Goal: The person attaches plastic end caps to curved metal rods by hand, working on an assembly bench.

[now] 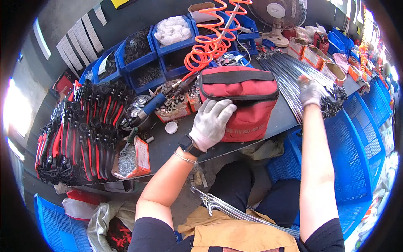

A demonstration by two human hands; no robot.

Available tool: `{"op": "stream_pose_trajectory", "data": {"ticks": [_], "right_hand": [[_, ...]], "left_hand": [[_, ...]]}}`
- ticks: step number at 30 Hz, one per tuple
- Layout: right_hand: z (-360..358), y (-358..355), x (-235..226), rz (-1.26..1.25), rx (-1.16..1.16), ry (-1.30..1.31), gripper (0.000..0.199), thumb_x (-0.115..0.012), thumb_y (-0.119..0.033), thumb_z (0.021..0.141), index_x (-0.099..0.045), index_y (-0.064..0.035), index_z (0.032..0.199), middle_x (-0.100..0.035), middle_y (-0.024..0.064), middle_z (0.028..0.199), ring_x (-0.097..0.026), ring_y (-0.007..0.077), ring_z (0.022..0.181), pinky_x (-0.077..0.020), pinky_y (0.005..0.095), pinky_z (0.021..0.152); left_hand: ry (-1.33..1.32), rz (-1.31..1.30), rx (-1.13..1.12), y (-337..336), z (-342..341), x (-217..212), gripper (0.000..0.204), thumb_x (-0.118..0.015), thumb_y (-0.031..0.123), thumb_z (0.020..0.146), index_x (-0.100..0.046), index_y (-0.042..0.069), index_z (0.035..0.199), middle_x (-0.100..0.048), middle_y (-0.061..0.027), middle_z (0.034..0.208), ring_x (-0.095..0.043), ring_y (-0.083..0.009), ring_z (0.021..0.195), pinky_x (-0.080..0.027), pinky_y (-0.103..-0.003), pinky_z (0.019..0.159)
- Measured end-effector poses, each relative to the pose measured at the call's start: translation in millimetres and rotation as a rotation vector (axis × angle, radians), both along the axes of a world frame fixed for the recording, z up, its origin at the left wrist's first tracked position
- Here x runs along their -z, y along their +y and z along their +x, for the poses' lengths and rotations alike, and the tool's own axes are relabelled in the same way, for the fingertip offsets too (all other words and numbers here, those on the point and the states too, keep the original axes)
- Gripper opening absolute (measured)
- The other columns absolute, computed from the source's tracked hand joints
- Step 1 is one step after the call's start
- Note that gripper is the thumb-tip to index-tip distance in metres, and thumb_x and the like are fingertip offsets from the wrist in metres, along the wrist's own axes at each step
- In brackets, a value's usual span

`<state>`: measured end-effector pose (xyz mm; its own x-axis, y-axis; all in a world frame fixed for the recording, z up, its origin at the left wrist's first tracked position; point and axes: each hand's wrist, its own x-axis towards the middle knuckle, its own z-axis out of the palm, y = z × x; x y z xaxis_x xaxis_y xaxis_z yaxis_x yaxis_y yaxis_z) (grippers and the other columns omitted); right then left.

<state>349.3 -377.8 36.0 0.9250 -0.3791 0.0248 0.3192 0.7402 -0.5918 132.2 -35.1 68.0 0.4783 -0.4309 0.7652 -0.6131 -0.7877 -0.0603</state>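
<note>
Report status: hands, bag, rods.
Left hand flat on red bag. Right hand on metal rods, grip unclear. Small-parts box beside bag.

Blue bins (138, 50) of small metal parts line the back of the dark surface (176, 145), with an orange coiled hose (210, 42) above them. Red-and-black tools (79, 130) are stacked at left beside an orange box of screws (132, 158); a fan (277, 17) stands behind.

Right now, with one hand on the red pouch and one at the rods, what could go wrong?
1. The red pouch lies near the bench edge under the left hand; a pull might slide it off.
2. The right hand is on the metal rod bundle; lifting one could drag others loose.
</note>
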Motion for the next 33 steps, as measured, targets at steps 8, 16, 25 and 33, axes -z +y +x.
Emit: {"op": "stream_pose_trajectory", "data": {"ticks": [8, 16, 25, 33], "right_hand": [[-55, 32, 24, 0.118, -0.179, 0.271, 0.054, -0.035, -0.032, 0.098, -0.018, -0.008, 0.143, -0.029, 0.0141, 0.142, -0.047, 0.0304, 0.115, -0.0464, 0.0445, 0.09], [-353, 102, 100, -1.779, -1.211, -0.24, 0.024, -0.057, -0.028, 0.086, -0.064, -0.005, 0.09, -0.061, 0.0148, 0.088, -0.061, 0.0322, 0.085, -0.0499, 0.04, 0.073], [-405, 107, 121, -2.051, -0.731, -0.459, 0.02, -0.059, -0.025, 0.082, -0.058, -0.005, 0.083, -0.057, 0.0116, 0.083, -0.061, 0.0283, 0.074, -0.0517, 0.0403, 0.064], [-403, 105, 119, -2.022, -0.618, -0.38, 0.014, -0.057, -0.016, 0.078, -0.059, -0.0038, 0.084, -0.059, 0.0127, 0.076, -0.061, 0.0285, 0.068, -0.0503, 0.041, 0.06]], "left_hand": [[0.112, 0.119, -0.068, -13, 61, -49, 0.031, -0.056, 0.015, 0.078, -0.062, 0.012, 0.109, -0.063, -0.0113, 0.102, -0.061, -0.0316, 0.094, -0.049, -0.04, 0.082], [0.117, 0.037, -0.13, -20, 80, -32, 0.032, -0.056, 0.026, 0.081, -0.06, 0.017, 0.111, -0.063, -0.0096, 0.105, -0.06, -0.0301, 0.097, -0.048, -0.039, 0.083], [-0.011, 0.042, -0.242, -32, 72, -32, 0.021, -0.053, 0.022, 0.082, -0.061, 0.014, 0.1, -0.062, -0.0118, 0.102, -0.059, -0.0312, 0.097, -0.047, -0.043, 0.082], [0.412, -0.957, 0.16, 0, -90, -25, 0.023, -0.052, 0.01, 0.092, -0.054, 0.005, 0.114, -0.053, 0.0002, 0.085, -0.049, -0.0071, 0.071, -0.043, -0.024, 0.063]]}}
